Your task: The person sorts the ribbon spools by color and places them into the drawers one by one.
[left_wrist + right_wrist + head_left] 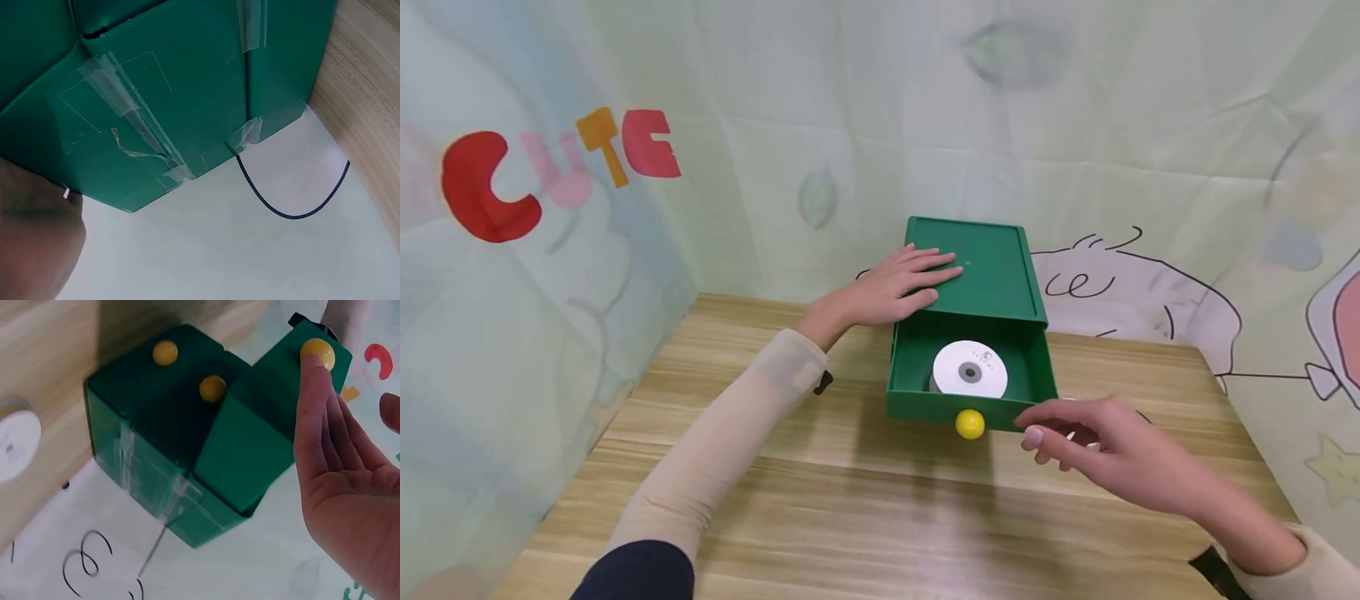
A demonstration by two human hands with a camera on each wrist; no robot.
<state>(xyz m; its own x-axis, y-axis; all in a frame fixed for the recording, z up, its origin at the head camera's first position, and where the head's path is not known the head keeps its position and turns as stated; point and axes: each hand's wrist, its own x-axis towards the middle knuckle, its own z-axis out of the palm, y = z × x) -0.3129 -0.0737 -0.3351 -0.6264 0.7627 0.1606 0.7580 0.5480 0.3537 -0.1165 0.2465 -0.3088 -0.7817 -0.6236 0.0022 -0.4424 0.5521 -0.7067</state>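
A green cabinet [992, 267] of stacked drawers stands on the table, its top drawer [925, 407] pulled out. Inside that drawer lies a white round spool [951, 362] with a grey hub. My left hand [898, 287] rests on the cabinet's top with its fingers spread; in the left wrist view, only part of the hand [37, 231] shows beside the taped cabinet side. My right hand [1108, 450] is by the drawer's front right corner, fingers relaxed and holding nothing. In the right wrist view, its fingertips overlap the yellow knob [322, 350]; contact is unclear.
Two lower drawers with yellow knobs [165, 353] are closed. Another white spool [19, 440] is on the wooden table [850, 533], mostly hidden behind my right hand in the head view. Printed cloth [760, 167] encloses the table's back and sides.
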